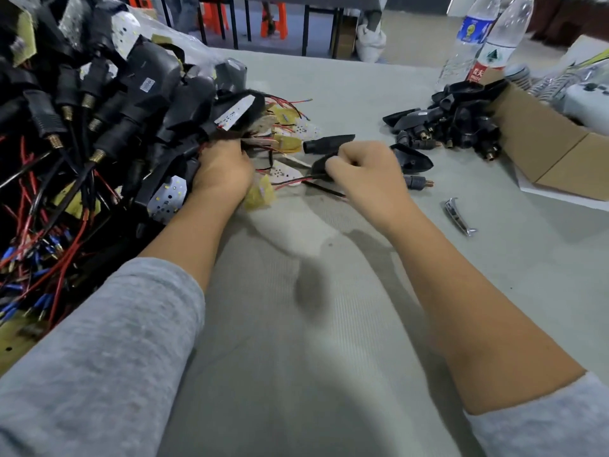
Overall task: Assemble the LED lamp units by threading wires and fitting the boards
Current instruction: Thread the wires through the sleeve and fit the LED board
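Observation:
My right hand (365, 174) grips a black lamp housing (321, 166), and red and black wires (296, 181) trail from the housing toward the left. My left hand (222, 173) is curled at the edge of a big heap of finished black lamp units (125, 103), its fingers hidden among wires and boards; what it holds cannot be told. Loose white LED boards (285, 173) with yellow backing lie between the hands. Another empty black housing (329, 144) lies just beyond my right hand.
A pile of empty black housings (454, 123) sits at the right beside a cardboard box (557, 153). Two water bottles (487, 44) stand behind it. A chrome trim piece (456, 216) lies on the grey table (329, 324). Red and blue-tipped wires (39, 258) spill at the left.

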